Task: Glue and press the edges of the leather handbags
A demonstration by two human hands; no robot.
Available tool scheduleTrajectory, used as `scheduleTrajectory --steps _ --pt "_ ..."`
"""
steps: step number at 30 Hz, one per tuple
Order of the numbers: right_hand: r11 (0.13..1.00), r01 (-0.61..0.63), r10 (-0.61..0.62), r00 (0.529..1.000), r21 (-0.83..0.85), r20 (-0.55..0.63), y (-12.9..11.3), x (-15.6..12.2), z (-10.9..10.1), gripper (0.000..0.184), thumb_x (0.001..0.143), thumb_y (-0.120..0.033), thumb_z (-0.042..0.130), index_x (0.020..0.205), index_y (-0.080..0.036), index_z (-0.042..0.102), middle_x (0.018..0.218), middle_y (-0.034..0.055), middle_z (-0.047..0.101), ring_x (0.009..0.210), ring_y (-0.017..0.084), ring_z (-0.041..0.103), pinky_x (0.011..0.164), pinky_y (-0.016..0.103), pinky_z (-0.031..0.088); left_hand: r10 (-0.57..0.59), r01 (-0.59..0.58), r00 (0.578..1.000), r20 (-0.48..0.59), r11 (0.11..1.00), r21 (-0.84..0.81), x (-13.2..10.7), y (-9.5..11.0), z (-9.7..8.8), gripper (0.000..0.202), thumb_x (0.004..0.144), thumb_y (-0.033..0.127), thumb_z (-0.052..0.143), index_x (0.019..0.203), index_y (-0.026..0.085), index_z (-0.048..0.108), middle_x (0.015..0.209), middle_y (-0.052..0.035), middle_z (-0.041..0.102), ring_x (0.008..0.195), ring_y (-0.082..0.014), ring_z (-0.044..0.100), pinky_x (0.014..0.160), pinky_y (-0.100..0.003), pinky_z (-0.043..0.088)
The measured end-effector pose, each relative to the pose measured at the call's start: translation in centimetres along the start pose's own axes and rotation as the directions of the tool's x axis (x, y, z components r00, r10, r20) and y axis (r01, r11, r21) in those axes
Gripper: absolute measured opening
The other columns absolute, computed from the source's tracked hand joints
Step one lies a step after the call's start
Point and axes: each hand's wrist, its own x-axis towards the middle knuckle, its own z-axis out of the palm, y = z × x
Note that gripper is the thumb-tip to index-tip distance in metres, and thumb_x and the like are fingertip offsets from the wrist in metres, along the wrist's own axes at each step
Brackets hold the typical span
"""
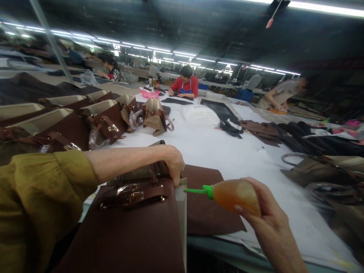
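Observation:
A brown handbag [136, 231] with straps and gold-coloured buckles stands close in front of me, its pale inner edge showing along the right side. My left hand [173, 161] reaches over the top and grips the bag's upper right corner, fingers closed and pointing down. In my right hand [264, 212] lies a squeeze bottle [234, 195] of amber liquid, held on its side. Its green nozzle [196, 190] points left, with the tip at the pale edge; whether it touches cannot be told. A flat brown panel [213, 212] rests on the table beyond the bag.
Several brown handbags [108, 125] stand in rows at the left. More bags [321, 170] lie at the right, near dark fabric pieces. A white plastic bag [200, 115] sits mid-table [159, 146]. Across it, a person in red [186, 85] works; another person [278, 96] leans in at the right.

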Motion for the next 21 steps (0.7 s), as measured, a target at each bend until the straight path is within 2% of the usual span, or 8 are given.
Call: scheduleTrajectory --steps 2,3,8,13,21 --pt "0.999 -0.037 0.037 0.999 -0.007 0.014 0.2 -0.3 -0.3 0.050 0.058 -0.034 0.072 0.104 -0.025 0.055 0.095 0.0012 0.063 0.083 0.022 0.059 0.069 0.028 0.050 -0.045 0.031 0.992 0.120 0.993 0.116 0.0 0.1 -0.1 0.016 0.049 0.028 0.066 0.043 0.015 0.060 0.040 -0.0014 0.055 0.044 -0.0161 0.050 0.046 -0.026 0.040" --pt "0.999 -0.050 0.050 0.999 -0.009 0.016 0.3 -0.4 -0.4 0.051 0.057 -0.033 0.072 0.104 -0.025 0.055 0.095 0.0010 0.064 0.082 0.022 0.059 0.068 0.027 0.050 -0.055 0.033 0.988 0.142 0.988 0.152 0.0 0.1 -0.2 0.016 0.052 0.028 0.064 0.044 0.015 0.060 0.041 -0.0016 0.055 0.046 -0.0168 0.050 0.047 -0.027 0.041" --pt "0.999 -0.027 0.028 0.999 0.017 -0.017 -0.2 -0.3 -0.1 0.049 0.052 -0.030 0.073 0.099 -0.024 0.058 0.090 0.0007 0.065 0.078 0.023 0.059 0.065 0.028 0.049 -0.033 0.012 0.993 0.116 0.984 0.179 0.0 0.2 -0.3 0.015 0.053 0.029 0.062 0.047 0.015 0.060 0.046 -0.0034 0.058 0.049 -0.0195 0.052 0.050 -0.031 0.042" --pt "0.999 0.011 -0.009 0.998 0.030 -0.067 -0.4 0.4 0.5 0.046 0.059 -0.034 0.070 0.102 -0.024 0.054 0.089 0.0003 0.063 0.080 0.022 0.059 0.068 0.029 0.049 -0.049 0.028 0.994 0.098 0.979 0.204 -0.4 0.6 -0.5 0.018 0.054 0.031 0.062 0.047 0.015 0.059 0.045 -0.0026 0.057 0.049 -0.0181 0.051 0.051 -0.029 0.041" --pt "0.999 -0.022 0.022 1.000 0.048 -0.008 0.5 0.1 0.5 0.046 0.061 -0.034 0.070 0.103 -0.024 0.054 0.088 0.0000 0.064 0.079 0.022 0.059 0.066 0.027 0.049 -0.054 0.040 0.997 0.048 0.967 0.253 -0.2 0.4 -0.5 0.018 0.052 0.033 0.062 0.052 0.015 0.063 0.045 -0.0022 0.058 0.048 -0.0168 0.051 0.050 -0.027 0.039"
